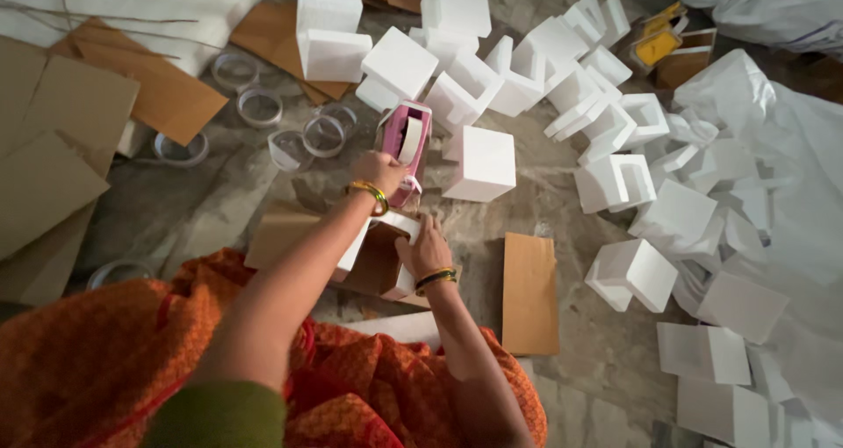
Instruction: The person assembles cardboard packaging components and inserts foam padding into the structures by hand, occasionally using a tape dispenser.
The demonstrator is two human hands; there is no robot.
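A pink tape dispenser (pixel 406 149) is gripped by the left hand (pixel 379 172), a little above the middle of the frame; the fingers are closed around its handle, and a roll of pale tape is seen inside it. The dispenser is held at the upper edge of a small cardboard box (pixel 373 259), which lies at the middle of the frame, just below it. White foam pieces are seen against the sides of this box. The right hand (pixel 424 248) is laid on the right side of the box, with the fingers pressed flat on the white foam there; nothing is grasped by it. Bangles are worn on both wrists. A flat brown cardboard sheet (pixel 529 292) lies just to the right of the box. Many white foam blocks (pixel 615 132) are scattered in the upper and right parts of the frame. Clear empty tape rings (pixel 260 106) are seen at the upper left.
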